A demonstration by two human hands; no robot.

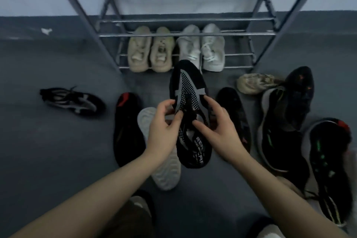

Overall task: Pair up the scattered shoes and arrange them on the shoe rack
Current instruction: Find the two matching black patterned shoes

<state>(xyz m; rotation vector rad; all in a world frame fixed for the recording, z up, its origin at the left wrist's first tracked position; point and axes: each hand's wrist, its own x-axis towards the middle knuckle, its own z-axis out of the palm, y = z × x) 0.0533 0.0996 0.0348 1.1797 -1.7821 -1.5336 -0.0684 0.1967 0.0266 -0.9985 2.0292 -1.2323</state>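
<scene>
I hold a black knit shoe with grey stripes [186, 87] above the floor, toe pointing at the rack. My left hand [164, 131] pinches its left edge and my right hand [218, 131] grips its right side near the opening. The grey metal shoe rack [185, 35] stands ahead; its lowest shelf carries a beige pair [150, 50] and a white pair [201, 48]. A white sole-up shoe [164, 176] lies under my left wrist.
On the grey floor lie a black shoe with a red tip [127, 129], a black and white sneaker [73, 101] at left, a black shoe [234, 114], a beige shoe [255, 83] and several dark sneakers [286, 121] at right.
</scene>
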